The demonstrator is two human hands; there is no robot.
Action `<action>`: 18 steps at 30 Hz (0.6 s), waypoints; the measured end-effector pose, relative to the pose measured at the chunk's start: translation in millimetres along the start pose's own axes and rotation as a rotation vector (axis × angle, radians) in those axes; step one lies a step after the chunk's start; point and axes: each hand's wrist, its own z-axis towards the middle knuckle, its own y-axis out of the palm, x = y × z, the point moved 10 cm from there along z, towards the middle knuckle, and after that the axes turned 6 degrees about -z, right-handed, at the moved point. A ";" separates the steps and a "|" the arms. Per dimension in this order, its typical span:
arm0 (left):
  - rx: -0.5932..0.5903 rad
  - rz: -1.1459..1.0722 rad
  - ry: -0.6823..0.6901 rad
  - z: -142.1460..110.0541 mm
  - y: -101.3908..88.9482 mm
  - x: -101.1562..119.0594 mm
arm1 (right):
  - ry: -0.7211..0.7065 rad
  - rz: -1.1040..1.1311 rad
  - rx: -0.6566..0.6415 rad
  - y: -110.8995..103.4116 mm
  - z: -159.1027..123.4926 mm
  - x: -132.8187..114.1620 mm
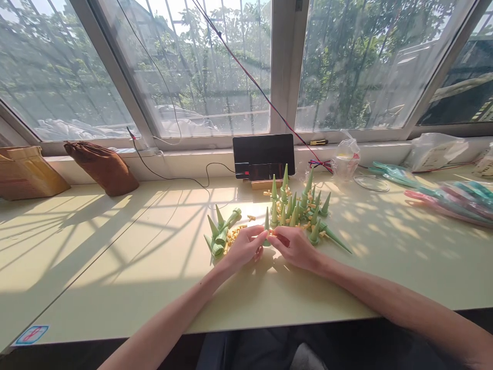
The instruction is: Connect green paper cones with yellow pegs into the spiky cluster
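My left hand (245, 246) is closed around the lower part of a pointed green cone (267, 220), which stands upright with its tip up. My right hand (296, 247) pinches a small yellow peg (271, 232) against the cone's right side. Whether the peg sits in the cone is hidden by my fingers. Beyond my right hand stand several green cones (285, 185), some with yellow pegs sticking out. To the left of my left hand is a heap of loose yellow pegs (233, 235). More green cones (213, 226) stand or lie at its left edge.
A black tablet (264, 149) leans on a small stand at the back of the table (115, 303). At the left are a brown drawstring bag (102, 167) and a cardboard box (31, 172). At the right are a plastic cup (345, 160) and bagged pink and teal items (454, 200).
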 end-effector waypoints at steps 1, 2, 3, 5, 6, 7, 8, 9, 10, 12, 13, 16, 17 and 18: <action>0.000 0.002 0.003 0.0 0.0 0.8 | -0.006 -0.004 0.002 -0.2 0.0 -0.8; -0.003 0.005 0.006 -0.1 0.3 1.6 | -0.012 -0.008 0.002 -0.3 0.1 -1.4; -0.006 0.010 0.010 -0.2 0.5 2.4 | -0.018 -0.013 0.001 -0.2 0.1 -2.0; -0.017 0.024 0.020 -0.4 1.5 3.5 | -0.029 -0.020 -0.001 0.1 0.1 -2.8; -0.025 0.029 0.024 -0.5 2.1 3.8 | -0.035 -0.021 0.000 0.1 0.0 -3.1; -0.032 0.032 0.028 -0.5 2.7 4.0 | -0.040 -0.021 0.001 0.0 -0.1 -3.3; -0.037 0.032 0.031 -0.5 3.1 4.0 | -0.044 -0.021 0.002 0.0 -0.3 -3.4; -0.042 0.029 0.034 -0.5 3.5 4.0 | -0.046 -0.023 0.004 -0.1 -0.4 -3.3; -0.046 0.025 0.035 -0.4 4.0 3.8 | -0.048 -0.027 0.006 -0.2 -0.6 -3.2; -0.050 0.018 0.035 -0.1 4.7 3.4 | -0.052 -0.038 0.006 0.0 -0.9 -3.0; -0.051 0.016 0.034 0.0 5.0 3.2 | -0.055 -0.042 0.003 0.3 -1.1 -3.0; -0.047 0.014 0.030 -0.1 5.0 2.8 | -0.063 -0.053 0.007 0.2 -1.7 -3.5; -0.047 0.014 0.029 -0.2 4.9 2.7 | -0.067 -0.054 0.009 0.1 -1.9 -3.8; -0.047 0.014 0.029 -0.3 4.8 2.8 | -0.071 -0.054 0.011 -0.1 -2.0 -4.2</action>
